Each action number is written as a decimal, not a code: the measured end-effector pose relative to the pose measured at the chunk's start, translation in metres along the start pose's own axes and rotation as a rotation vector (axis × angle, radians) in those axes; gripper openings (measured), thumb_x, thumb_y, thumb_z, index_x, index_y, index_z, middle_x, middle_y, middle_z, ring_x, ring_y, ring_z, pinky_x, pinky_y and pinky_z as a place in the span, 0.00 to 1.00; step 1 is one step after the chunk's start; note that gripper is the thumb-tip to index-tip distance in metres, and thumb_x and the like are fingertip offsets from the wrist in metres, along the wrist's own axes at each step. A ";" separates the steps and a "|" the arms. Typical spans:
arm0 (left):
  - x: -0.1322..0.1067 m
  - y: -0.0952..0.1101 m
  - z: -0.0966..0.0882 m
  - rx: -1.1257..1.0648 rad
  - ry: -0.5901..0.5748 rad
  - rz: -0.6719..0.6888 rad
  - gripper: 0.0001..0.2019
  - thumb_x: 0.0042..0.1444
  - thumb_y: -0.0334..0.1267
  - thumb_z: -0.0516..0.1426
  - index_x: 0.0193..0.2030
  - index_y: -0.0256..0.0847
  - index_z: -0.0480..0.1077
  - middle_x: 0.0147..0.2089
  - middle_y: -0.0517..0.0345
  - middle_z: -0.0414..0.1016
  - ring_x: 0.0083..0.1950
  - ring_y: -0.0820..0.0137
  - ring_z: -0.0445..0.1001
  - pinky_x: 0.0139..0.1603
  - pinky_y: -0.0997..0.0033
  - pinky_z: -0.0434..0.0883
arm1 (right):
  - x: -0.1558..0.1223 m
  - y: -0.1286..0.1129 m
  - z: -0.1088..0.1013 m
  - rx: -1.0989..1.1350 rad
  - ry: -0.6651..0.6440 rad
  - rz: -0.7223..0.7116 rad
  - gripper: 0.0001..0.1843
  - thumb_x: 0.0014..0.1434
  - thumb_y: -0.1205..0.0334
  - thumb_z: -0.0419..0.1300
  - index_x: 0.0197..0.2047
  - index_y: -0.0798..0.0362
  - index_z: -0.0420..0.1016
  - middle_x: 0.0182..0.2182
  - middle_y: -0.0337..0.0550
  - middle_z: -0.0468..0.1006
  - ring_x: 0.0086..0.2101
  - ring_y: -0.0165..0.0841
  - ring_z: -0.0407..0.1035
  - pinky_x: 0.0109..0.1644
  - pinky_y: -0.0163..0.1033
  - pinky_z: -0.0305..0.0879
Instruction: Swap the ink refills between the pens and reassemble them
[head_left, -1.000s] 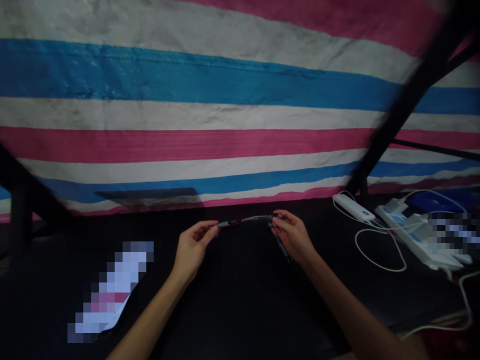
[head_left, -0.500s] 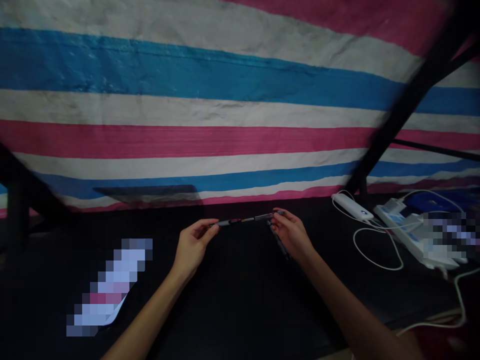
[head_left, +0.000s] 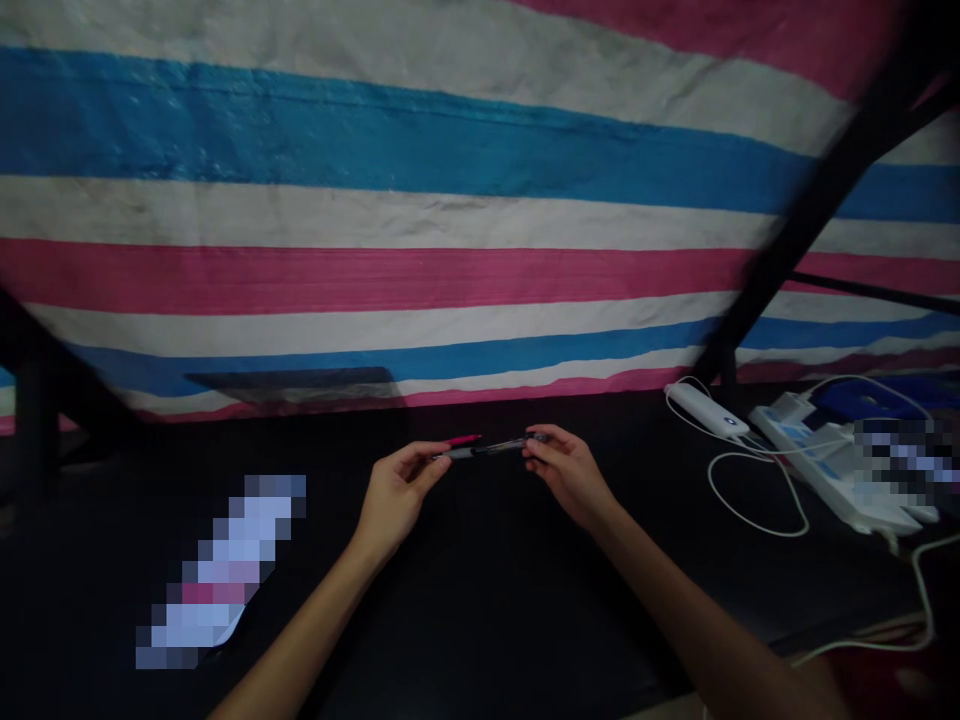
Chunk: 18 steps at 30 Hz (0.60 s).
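Both my hands are raised over a dark table (head_left: 465,600) and pinch the two ends of a thin pen-like stick (head_left: 491,447). My left hand (head_left: 397,490) holds its left end between thumb and fingers, where a pink piece (head_left: 465,439) shows just above it. My right hand (head_left: 566,472) grips the right end, fingers closed round it. The stick lies nearly level between the hands.
A pink, white and blue striped tarp (head_left: 420,220) hangs behind the table. At the right lie a white power bank (head_left: 705,411), a white cable (head_left: 757,500) and a white power strip (head_left: 832,470). A blurred packet (head_left: 217,570) rests at the left. A dark diagonal bar (head_left: 810,210) crosses the upper right.
My hands have come closer together, so the stick between them looks shorter. A pink piece now shows near the left hand. The dark piece below my right hand is no longer seen.
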<state>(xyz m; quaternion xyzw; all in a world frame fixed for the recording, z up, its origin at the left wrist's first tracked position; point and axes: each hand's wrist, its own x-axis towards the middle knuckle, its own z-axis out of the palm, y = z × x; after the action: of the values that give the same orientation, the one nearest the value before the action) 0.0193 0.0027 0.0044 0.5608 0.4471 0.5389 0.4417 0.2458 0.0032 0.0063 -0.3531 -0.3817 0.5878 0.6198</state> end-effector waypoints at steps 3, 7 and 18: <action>-0.003 0.001 0.004 0.013 -0.027 0.002 0.11 0.47 0.39 0.63 0.38 0.39 0.76 0.40 0.52 0.78 0.41 0.66 0.75 0.43 0.69 0.69 | -0.003 0.002 0.004 -0.056 -0.008 0.017 0.15 0.42 0.61 0.71 0.35 0.54 0.77 0.29 0.41 0.73 0.31 0.32 0.69 0.32 0.35 0.66; -0.003 0.000 0.004 0.048 -0.047 0.016 0.10 0.48 0.38 0.63 0.38 0.39 0.76 0.41 0.53 0.78 0.41 0.67 0.75 0.43 0.69 0.69 | -0.004 -0.001 0.004 -0.194 -0.008 -0.036 0.12 0.44 0.58 0.70 0.32 0.55 0.77 0.25 0.40 0.73 0.26 0.29 0.67 0.30 0.34 0.64; 0.000 0.001 -0.002 0.064 -0.038 0.032 0.11 0.48 0.38 0.63 0.39 0.39 0.76 0.38 0.53 0.79 0.39 0.67 0.75 0.39 0.70 0.69 | -0.005 0.004 0.001 -0.647 -0.118 0.046 0.34 0.58 0.39 0.50 0.13 0.56 0.69 0.09 0.39 0.63 0.12 0.24 0.56 0.14 0.30 0.48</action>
<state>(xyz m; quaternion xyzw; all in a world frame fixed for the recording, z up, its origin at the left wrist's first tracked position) 0.0177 0.0023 0.0056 0.5919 0.4468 0.5204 0.4234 0.2434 -0.0019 0.0029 -0.5057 -0.5757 0.4692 0.4390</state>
